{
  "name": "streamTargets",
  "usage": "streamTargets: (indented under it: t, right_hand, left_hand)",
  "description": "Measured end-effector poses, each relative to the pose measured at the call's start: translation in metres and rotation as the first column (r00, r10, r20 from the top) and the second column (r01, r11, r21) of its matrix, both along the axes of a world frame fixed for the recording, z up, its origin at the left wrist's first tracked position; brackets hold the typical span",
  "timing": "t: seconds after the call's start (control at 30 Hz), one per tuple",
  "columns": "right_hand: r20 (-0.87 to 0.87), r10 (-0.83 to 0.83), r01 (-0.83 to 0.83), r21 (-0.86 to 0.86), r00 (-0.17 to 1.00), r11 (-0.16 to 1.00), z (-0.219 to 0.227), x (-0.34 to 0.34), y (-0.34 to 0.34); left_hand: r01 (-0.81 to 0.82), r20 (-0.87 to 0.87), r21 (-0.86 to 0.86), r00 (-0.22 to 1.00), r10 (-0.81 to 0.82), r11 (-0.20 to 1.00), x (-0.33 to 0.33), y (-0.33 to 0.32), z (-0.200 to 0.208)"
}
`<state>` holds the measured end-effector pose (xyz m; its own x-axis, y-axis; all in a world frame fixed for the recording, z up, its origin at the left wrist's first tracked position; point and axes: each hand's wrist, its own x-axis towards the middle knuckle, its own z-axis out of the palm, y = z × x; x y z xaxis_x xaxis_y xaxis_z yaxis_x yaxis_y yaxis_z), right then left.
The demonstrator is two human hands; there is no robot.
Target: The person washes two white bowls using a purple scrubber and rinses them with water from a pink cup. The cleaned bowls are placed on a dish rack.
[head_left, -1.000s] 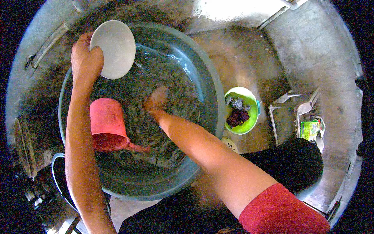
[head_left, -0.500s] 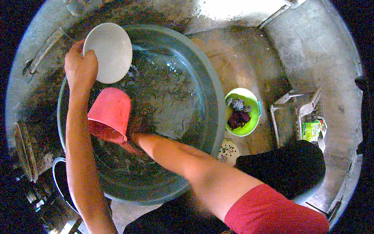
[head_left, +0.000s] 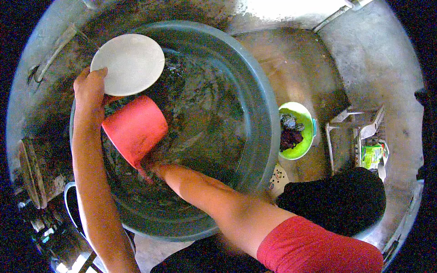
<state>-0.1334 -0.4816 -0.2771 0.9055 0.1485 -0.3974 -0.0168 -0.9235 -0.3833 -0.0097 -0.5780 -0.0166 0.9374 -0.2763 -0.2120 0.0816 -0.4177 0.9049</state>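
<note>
My left hand [head_left: 90,87] pinches the edge of a white plate [head_left: 129,63], thumb on its face, and keeps it raised over the left side of a large dark basin [head_left: 261,104]. Just below the plate is a red plastic dipper [head_left: 139,125], tipped with its mouth facing down and left. From the right, my right forearm reaches across the basin, and my right hand [head_left: 157,169] is closed at the dipper's handle. Most of its fingers are lost in shadow. Dark water appears to lie in the basin beneath both.
Right of the basin, a bright green bowl [head_left: 304,148] holds a grey scrubbing pad and a dark red bundle. A pale perforated piece [head_left: 277,177] lies by the basin rim. Farther right, a light plastic stool or rack [head_left: 371,125] is beside a green packet [head_left: 372,156]. A bucket rim [head_left: 68,200] shows at lower left.
The plate has turned to a wider, flatter angle and shifted right. The dipper has swung up and right, so its inside no longer shows. The whole view has shifted slightly.
</note>
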Motion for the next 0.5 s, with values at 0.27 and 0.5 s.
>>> streamTargets:
  t: [0.27,0.5]
  right_hand:
    - [-0.016,0.011,-0.012,-0.023,1.000,1.000,0.002,-0.011,-0.014]
    - [-0.026,0.081,-0.082,-0.052,0.996,0.995,0.004,-0.009,-0.033]
  left_hand:
    - [0.071,-0.347,-0.248,0.925,-0.157,0.966,-0.007,0.014,0.009]
    - [-0.055,-0.675,-0.554,0.613,-0.410,0.831,0.036,0.031,-0.025]
